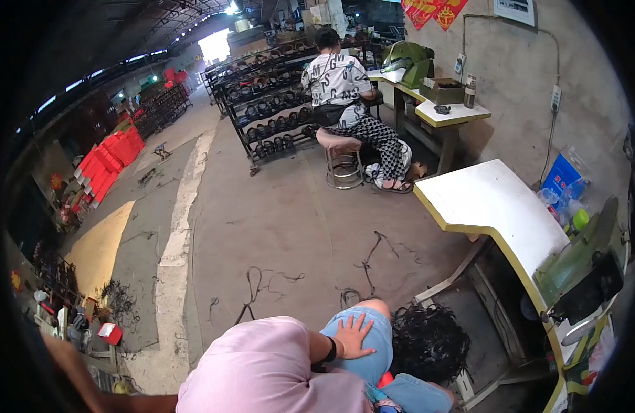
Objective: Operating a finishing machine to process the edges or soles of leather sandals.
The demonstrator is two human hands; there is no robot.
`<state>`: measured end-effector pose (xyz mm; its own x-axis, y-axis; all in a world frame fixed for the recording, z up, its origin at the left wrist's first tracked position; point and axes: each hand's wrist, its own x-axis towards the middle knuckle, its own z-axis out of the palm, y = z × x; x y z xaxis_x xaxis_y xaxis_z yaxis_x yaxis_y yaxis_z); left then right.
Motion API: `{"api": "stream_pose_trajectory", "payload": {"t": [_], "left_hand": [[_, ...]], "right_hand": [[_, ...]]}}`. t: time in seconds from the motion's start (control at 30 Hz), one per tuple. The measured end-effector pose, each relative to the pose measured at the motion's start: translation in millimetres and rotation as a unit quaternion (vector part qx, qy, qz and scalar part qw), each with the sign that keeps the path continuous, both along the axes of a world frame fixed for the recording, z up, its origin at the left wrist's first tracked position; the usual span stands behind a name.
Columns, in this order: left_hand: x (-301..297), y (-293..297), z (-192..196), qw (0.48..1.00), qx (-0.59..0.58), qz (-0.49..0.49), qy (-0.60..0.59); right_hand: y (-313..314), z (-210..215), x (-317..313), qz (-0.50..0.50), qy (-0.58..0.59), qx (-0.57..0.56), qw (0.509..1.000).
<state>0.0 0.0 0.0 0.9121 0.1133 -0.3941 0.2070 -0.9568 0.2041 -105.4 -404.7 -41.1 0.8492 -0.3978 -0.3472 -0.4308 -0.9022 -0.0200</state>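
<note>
My left hand [354,337] lies on my denim-covered knee [372,358], its fingers spread and nothing in them. A black band [330,350] circles that wrist, and my pink sleeve [255,351] fills the lower middle. No part of my right hand shows. Just beyond the knee, a big tangled heap of thin black strips [431,344] sits on the floor. A white worktable [489,199] with a yellow edge stands to the right. On it is a green machine [579,255], cut off by the dark rim of the picture.
A person [338,79] sits on a cushioned metal stool [343,158] at another bench with a green machine [410,62]. Racks of dark sandals [269,120] stand beyond. Red boxes [111,158] are stacked at left. Black scraps [252,286] litter the floor. A blurred brown shape [76,372] is unclear.
</note>
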Motion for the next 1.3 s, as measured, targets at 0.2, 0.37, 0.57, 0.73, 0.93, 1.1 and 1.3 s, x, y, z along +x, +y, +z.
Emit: {"api": "stream_pose_trajectory", "payload": {"t": [0.2, 0.37, 0.57, 0.73, 0.93, 1.1, 1.3], "left_hand": [[12.0, -1.0, -15.5, 0.993, -0.027, 0.002, -0.116], [3.7, 7.5, -25.9, 0.988, -0.049, 0.001, -0.146], [2.9, 13.9, -25.3, 0.984, -0.074, 0.008, -0.164], [4.7, 17.0, -32.3, 0.981, -0.069, 0.008, -0.179], [12.9, 26.1, -28.9, 0.972, -0.084, -0.040, -0.216], [14.5, 27.1, -29.8, 0.974, -0.088, -0.068, -0.199], [15.0, 26.3, -30.3, 0.978, -0.078, -0.067, -0.179]], "right_hand": [[-14.9, -32.3, -7.9, 0.005, -0.082, 0.035, 0.996], [-25.2, -50.9, -5.1, 0.021, -0.125, 0.064, 0.990], [-44.7, -87.9, -13.5, 0.045, -0.179, 0.097, 0.978], [-31.9, -93.8, 1.3, 0.136, -0.323, 0.190, 0.917], [26.6, -27.9, -11.7, -0.036, -0.277, 0.134, 0.951], [34.2, -10.9, -1.2, -0.102, -0.238, 0.110, 0.960], [36.5, -4.2, -3.2, -0.109, -0.222, 0.119, 0.962]]}}
